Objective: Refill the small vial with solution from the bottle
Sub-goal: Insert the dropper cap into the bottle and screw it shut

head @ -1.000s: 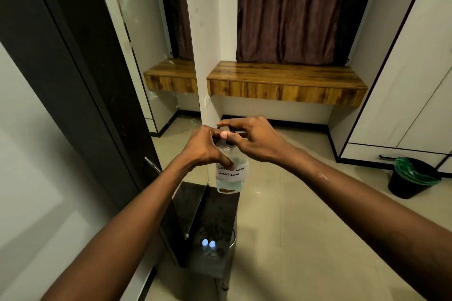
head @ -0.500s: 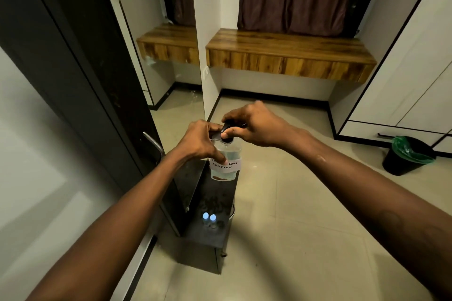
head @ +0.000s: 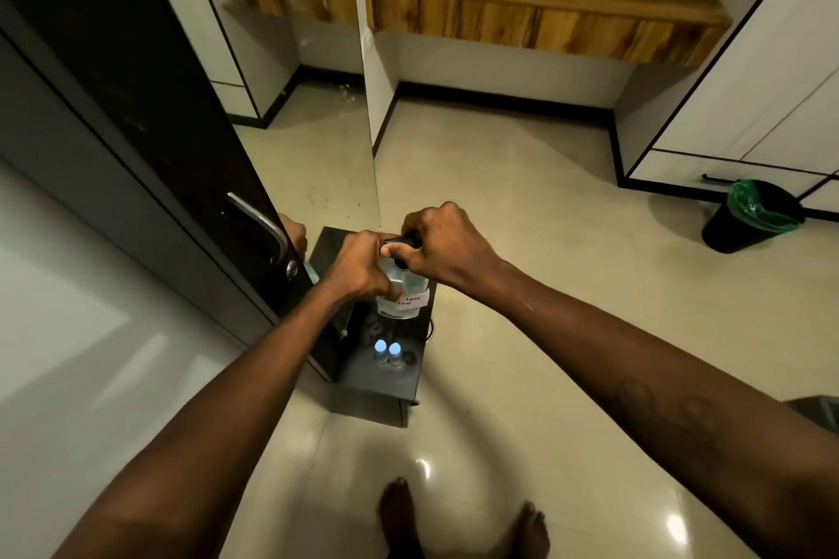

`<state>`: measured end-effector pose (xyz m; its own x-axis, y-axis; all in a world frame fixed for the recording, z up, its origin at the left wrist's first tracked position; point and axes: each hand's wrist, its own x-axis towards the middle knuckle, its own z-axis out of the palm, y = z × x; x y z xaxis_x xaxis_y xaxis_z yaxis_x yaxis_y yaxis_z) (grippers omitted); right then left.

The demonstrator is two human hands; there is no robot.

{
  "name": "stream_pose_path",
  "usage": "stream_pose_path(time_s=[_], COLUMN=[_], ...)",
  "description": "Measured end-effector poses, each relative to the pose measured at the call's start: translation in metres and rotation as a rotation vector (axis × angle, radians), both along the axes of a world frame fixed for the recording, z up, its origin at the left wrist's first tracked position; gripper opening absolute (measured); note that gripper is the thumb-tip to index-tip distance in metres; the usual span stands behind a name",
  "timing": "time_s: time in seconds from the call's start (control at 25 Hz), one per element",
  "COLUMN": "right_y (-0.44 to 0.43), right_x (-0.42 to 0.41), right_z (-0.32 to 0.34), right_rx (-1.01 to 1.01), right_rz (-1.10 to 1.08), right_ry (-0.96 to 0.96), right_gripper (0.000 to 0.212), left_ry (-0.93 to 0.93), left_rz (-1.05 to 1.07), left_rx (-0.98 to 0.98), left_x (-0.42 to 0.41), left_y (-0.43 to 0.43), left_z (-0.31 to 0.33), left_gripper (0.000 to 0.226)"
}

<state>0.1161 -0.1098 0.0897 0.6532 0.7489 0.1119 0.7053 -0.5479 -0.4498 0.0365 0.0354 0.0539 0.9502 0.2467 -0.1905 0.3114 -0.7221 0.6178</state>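
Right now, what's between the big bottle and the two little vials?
Nothing. Only a bare strip of the black stand lies between the bottle and the vials, in the head view.

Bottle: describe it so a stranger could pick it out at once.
Beside the dark door stands a low black stand. Above it, the left hand and right hand grip a clear bottle. Unlike the two blue-capped vials below, it is bigger and bears a handwritten white label.

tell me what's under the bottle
The dark stand, with two vials on it nearer the person. The bottle, gripped by the left hand, right hand on its cap, hides the spot straight below its base.
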Motion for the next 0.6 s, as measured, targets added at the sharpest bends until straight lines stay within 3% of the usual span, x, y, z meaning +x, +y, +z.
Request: stream_pose_path(time_s=[0.24,0.6], right_y=[0.022,0.027], right_x=[-0.004,-0.012], right_z=[-0.062,-0.105], right_rx=[-0.048,-0.101], right_rz=[-0.079,-0.129], right_ry=[0.125,0.29], right_gripper=[0.037,0.036], left_ry=[0.103,0.219], left_rz=[-0.082,-0.247], left_rx=[0.031,0.285], left_x=[0.01,0.013], left_y=[0.012,0.008], left_z=[-0.06,-0.096], left_gripper=[0.046,0.042])
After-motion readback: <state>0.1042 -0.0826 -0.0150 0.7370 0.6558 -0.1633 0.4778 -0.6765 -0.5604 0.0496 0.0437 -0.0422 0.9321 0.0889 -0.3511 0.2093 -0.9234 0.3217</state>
